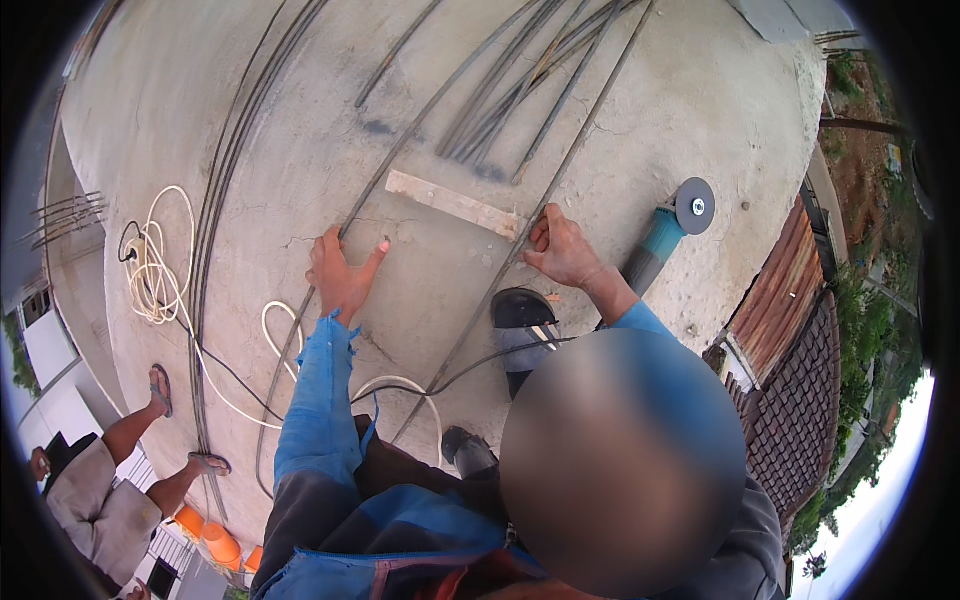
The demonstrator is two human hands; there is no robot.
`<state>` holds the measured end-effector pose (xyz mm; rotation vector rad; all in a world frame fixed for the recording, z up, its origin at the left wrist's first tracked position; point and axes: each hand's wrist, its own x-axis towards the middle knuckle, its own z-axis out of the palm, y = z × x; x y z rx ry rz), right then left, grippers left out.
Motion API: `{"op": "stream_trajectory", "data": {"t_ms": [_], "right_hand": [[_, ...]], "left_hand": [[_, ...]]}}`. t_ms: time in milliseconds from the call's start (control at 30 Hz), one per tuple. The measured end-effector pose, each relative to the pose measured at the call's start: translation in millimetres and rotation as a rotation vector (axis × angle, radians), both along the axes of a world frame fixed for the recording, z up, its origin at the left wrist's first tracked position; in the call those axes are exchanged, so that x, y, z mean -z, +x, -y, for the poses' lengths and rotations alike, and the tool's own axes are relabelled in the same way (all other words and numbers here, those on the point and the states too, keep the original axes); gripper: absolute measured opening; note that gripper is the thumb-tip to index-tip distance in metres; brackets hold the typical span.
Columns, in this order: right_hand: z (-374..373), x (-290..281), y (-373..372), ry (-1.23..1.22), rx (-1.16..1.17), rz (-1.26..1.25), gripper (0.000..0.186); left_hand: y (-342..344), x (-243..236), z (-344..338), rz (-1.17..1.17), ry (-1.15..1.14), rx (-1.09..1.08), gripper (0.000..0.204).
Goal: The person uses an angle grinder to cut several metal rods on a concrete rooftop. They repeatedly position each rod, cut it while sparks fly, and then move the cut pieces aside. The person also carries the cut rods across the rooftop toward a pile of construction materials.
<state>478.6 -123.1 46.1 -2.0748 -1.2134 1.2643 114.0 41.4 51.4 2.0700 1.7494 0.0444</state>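
Observation:
My left hand [343, 273] is open, thumb stretched away from the fingers, which rest over a long steel rebar rod [365, 202]. Across from it, my right hand [565, 252] has its fingers curled closed on a second rebar rod [587, 130]. Between the two rods lies a short, pale wooden batten [455, 204], its right end close to my right hand. An angle grinder [655, 245] with a teal and dark body rests on the concrete to the right of that hand, its dark disc [695, 205] facing up.
More rebar rods [500, 95] lie beyond the batten, with long ones [212, 200] at the left. A coiled white cord [155, 285] and a black cable [480, 368] cross the concrete slab. Another person's sandalled foot [207, 463] stands lower left. Roofs [785, 390] lie beyond the right edge.

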Motion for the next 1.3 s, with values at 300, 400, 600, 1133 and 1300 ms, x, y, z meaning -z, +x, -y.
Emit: {"op": "stream_trajectory", "data": {"t_ms": [300,400,600,1133,1300], "right_hand": [[9.3,15.9,-31.3,-0.003,0.206,0.132,0.076],[22.8,28.9,-41.3,0.082,0.281,0.066,0.092],[36.4,48.3,-50.8,0.324,0.43,-0.161,0.103],[23.7,27.8,-59.3,0.197,0.307,0.091,0.088],[25.6,29.2,-54.5,0.25,0.251,0.148,0.088]], "left_hand": [[-12.9,-10.9,-25.3,-0.023,0.058,-0.092,0.096],[-23.0,-21.0,-29.0,-0.027,0.039,-0.171,0.098],[-23.1,-15.8,-17.3,0.036,-0.006,-0.153,0.096],[-28.5,-23.3,-44.2,0.066,0.122,-0.183,0.081],[-43.9,1.0,-29.9,0.124,0.117,-0.163,0.084]]}}
